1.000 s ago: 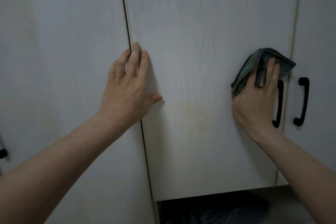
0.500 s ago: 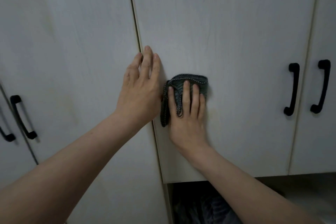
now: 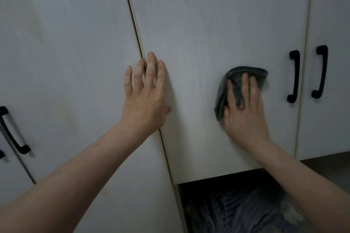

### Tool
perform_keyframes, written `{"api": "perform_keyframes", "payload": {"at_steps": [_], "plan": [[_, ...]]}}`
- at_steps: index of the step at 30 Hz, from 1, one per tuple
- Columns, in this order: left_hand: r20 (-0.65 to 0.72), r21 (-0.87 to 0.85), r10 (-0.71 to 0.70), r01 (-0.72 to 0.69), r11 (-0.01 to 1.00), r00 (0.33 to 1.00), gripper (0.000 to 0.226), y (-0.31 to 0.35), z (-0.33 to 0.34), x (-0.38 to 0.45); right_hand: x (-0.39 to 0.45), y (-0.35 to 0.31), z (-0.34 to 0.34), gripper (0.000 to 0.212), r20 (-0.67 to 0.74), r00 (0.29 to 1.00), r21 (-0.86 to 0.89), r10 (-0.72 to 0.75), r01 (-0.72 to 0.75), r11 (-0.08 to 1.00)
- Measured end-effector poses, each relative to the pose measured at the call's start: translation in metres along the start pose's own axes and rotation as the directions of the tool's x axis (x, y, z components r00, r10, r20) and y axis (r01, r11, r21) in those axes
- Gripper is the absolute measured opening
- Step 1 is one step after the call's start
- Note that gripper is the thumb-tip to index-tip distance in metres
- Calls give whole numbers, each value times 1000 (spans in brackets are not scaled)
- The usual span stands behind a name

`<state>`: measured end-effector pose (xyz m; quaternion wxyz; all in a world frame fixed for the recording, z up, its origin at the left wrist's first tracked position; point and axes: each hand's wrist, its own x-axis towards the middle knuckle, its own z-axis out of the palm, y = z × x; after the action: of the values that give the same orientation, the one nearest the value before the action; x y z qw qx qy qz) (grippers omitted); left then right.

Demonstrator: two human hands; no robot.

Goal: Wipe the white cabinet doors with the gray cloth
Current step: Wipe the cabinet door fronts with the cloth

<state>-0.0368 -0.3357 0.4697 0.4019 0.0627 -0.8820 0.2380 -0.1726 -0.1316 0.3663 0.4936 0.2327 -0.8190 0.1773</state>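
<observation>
The middle white cabinet door (image 3: 208,24) fills the upper centre of the head view. My right hand (image 3: 244,113) presses the folded gray cloth (image 3: 236,81) flat against the lower right part of this door, a little left of its black handle (image 3: 293,76). My left hand (image 3: 145,92) lies flat with fingers spread across the seam between the middle door and the tall left door (image 3: 66,53). The left hand holds nothing. Faint yellowish stains show on the left door.
A second black handle (image 3: 320,71) sits on the far right door (image 3: 333,15). Another black handle (image 3: 11,130) is at the left edge. Below the middle door is a dark opening with bluish-gray fabric (image 3: 246,212).
My right hand has slid the cloth from beside the left hand rightwards across the middle door, after first sweeping left from the handle. The left hand stayed on the seam.
</observation>
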Motion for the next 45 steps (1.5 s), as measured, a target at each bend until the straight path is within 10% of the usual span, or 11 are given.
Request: {"api": "perform_keyframes", "payload": {"at_steps": [11, 19, 26, 38, 45], "plan": [[-97, -92, 43, -52, 994, 994, 117, -12, 17, -1, -6, -21, 16, 76, -10, 890, 111, 455, -451, 886], [-113, -133, 44, -59, 989, 993, 119, -12, 23, -2, -58, -152, 47, 70, 39, 960, 141, 278, -281, 949], [-118, -139, 59, -75, 987, 991, 118, -19, 24, -3, -86, -119, 45, 69, 126, 981, 45, 148, -155, 987], [-77, -73, 46, -51, 996, 996, 116, -14, 19, -4, -120, -6, 33, 78, 295, 699, 118, 652, -704, 701], [-27, -78, 128, -129, 989, 991, 98, -27, 10, -9, -139, -76, 53, 65, 310, 765, -15, 564, -589, 808]]}}
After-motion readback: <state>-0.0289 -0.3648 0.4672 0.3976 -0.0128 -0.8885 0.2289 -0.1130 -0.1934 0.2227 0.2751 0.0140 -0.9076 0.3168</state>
